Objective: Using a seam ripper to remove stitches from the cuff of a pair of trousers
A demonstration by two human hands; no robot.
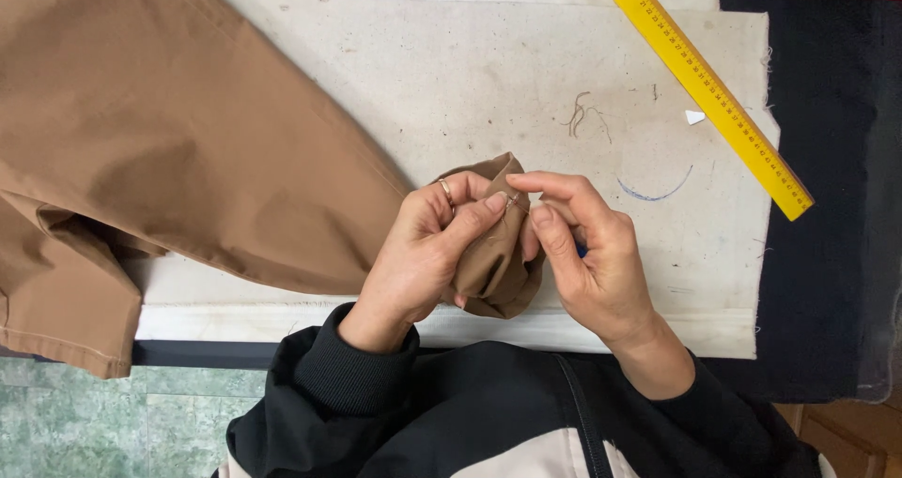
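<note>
A large brown garment (169, 140) lies spread over the left of a white cloth-covered table (489, 74). One bunched corner of the garment (493, 262) is lifted between both hands near the table's front edge. My left hand (423, 253), with a ring on one finger, grips this fold from the left, thumb pressed on top. My right hand (587, 253) pinches the same fold from the right with thumb and forefinger. Something small and blue shows just behind the right hand's fingers; what it is I cannot tell.
A long yellow ruler (705, 84) lies diagonally at the upper right. Loose brown threads (583, 116), a small white scrap (694, 116) and a blue curved pen mark (658, 192) are on the cloth. Dark fabric (827, 206) covers the right side. Green tiled floor (113, 422) shows lower left.
</note>
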